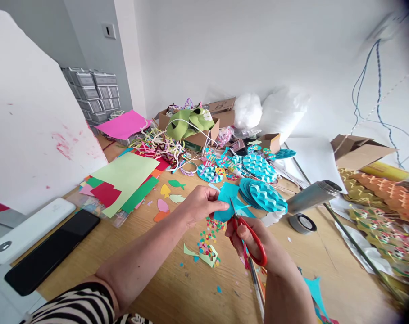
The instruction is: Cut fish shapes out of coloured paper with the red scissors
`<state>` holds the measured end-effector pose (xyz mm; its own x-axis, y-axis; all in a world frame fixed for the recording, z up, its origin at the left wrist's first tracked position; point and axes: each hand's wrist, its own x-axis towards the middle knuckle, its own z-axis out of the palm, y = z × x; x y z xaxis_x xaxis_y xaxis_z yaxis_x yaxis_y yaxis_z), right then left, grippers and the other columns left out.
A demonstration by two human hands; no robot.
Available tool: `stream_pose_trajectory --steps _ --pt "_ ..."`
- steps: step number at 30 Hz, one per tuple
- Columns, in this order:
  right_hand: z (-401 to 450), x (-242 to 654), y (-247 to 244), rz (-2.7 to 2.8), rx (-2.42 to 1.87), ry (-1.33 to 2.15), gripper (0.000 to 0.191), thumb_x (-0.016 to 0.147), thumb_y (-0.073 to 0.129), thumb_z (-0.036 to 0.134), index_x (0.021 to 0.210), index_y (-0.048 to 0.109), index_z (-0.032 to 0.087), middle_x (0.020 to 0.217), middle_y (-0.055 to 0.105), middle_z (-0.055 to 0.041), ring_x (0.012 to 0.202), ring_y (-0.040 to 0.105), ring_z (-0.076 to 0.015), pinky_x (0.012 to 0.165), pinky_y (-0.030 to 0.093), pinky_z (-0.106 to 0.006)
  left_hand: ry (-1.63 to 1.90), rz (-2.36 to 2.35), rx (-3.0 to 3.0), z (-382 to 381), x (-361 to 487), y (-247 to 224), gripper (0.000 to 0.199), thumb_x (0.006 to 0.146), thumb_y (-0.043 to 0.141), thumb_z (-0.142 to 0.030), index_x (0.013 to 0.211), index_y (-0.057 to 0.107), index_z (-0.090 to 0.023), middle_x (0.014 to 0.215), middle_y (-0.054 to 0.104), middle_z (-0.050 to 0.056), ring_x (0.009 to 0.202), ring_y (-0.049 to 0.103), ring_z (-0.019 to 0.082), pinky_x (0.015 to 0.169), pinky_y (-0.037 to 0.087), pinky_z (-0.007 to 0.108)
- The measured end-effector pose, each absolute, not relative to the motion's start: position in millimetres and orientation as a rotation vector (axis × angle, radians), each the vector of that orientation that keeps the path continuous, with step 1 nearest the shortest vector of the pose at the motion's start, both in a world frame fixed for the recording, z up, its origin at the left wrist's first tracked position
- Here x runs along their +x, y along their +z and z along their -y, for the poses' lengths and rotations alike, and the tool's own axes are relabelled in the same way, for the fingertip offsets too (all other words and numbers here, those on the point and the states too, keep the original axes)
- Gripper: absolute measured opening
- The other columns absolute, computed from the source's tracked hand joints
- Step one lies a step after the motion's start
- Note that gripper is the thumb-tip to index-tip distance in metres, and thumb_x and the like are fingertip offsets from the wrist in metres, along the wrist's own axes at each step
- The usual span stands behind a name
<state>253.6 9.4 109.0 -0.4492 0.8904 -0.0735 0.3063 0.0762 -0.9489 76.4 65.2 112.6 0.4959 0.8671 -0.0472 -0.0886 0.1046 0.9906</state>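
Between the thumb and fingers of my left hand (pixel 204 204) is a piece of blue paper (pixel 226 193), held up over the table. My right hand (pixel 250 238) grips red-handled scissors (pixel 260 252), whose blades meet the paper's right part. Small paper dots (pixel 207 236) and a pale green scrap (pixel 209 258) lie on the wooden table below. Left of my left hand are fish-shaped cutouts in green (pixel 176 184), yellow (pixel 165 191) and other colours. Just behind the scissors sits a stack of blue textured paper ovals (pixel 267 196).
Coloured sheets (pixel 126 173), a black phone (pixel 52 252) and a white device (pixel 32 229) lie at the left. Boxes (pixel 221 112) and craft strips stand at the back. A metal bottle (pixel 314 195) and tape roll (pixel 302 223) are at the right.
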Motion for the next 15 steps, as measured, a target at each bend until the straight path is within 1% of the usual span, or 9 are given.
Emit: stream_pose_trajectory --steps 7,15 --pt "-8.4 255.0 107.1 1.809 -1.184 1.380 0.064 0.081 0.040 0.075 0.076 0.057 0.014 0.043 0.053 0.0004 0.037 0.044 -0.0104 0.042 0.030 -0.023 0.839 -0.782 1.253 -65.7 76.4 111.6 0.026 0.064 0.066 -0.036 0.069 0.060 -0.012 0.056 0.053 -0.001 0.048 0.045 0.007 0.045 0.035 0.020" --pt "-9.1 253.6 110.8 1.839 -1.210 1.361 0.064 0.081 0.040 0.076 0.076 0.057 0.014 0.047 0.054 -0.0008 0.042 0.045 -0.0116 0.045 0.033 -0.024 0.820 -0.775 1.258 -65.3 76.5 112.9 0.026 0.064 0.066 -0.036 0.067 0.060 -0.012 0.054 0.054 -0.001 0.048 0.047 0.008 0.047 0.037 0.021"
